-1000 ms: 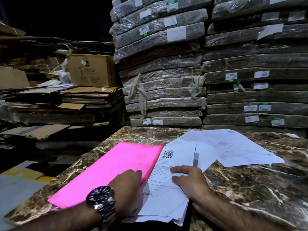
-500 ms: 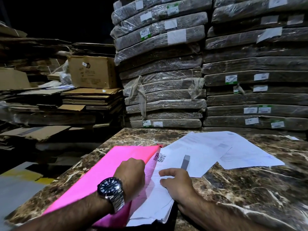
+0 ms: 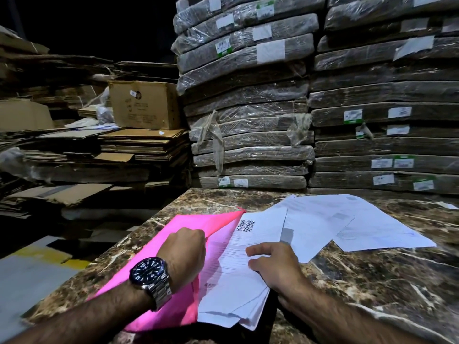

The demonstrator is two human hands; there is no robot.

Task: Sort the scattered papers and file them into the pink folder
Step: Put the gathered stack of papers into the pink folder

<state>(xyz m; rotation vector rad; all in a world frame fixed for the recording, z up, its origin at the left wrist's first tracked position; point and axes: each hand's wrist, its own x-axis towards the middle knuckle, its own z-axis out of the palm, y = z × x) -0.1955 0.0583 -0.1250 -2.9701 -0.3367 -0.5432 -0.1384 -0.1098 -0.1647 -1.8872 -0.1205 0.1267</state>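
Observation:
The pink folder [image 3: 173, 234] lies at the left of the marble table [image 3: 372, 281]. My left hand [image 3: 185, 254], with a wristwatch on it, grips the folder's top cover and holds its right edge lifted. A stack of white papers [image 3: 233, 276], the top one with a QR code, lies partly under that raised cover. My right hand [image 3: 275, 264] presses flat on this stack, fingers spread. More loose white papers [image 3: 347, 224] lie overlapping further back on the right.
Tall stacks of plastic-wrapped bundles [image 3: 248, 120] rise right behind the table. Flattened cardboard [image 3: 111, 150] and a brown carton [image 3: 145, 104] are piled to the left. The table's left edge drops to the floor [image 3: 29, 276]. A small paper scrap [image 3: 447, 205] lies far right.
My left hand moved up and took hold of the folder's cover, lifting it. The paper stack under my right hand slid left, partly beneath the cover.

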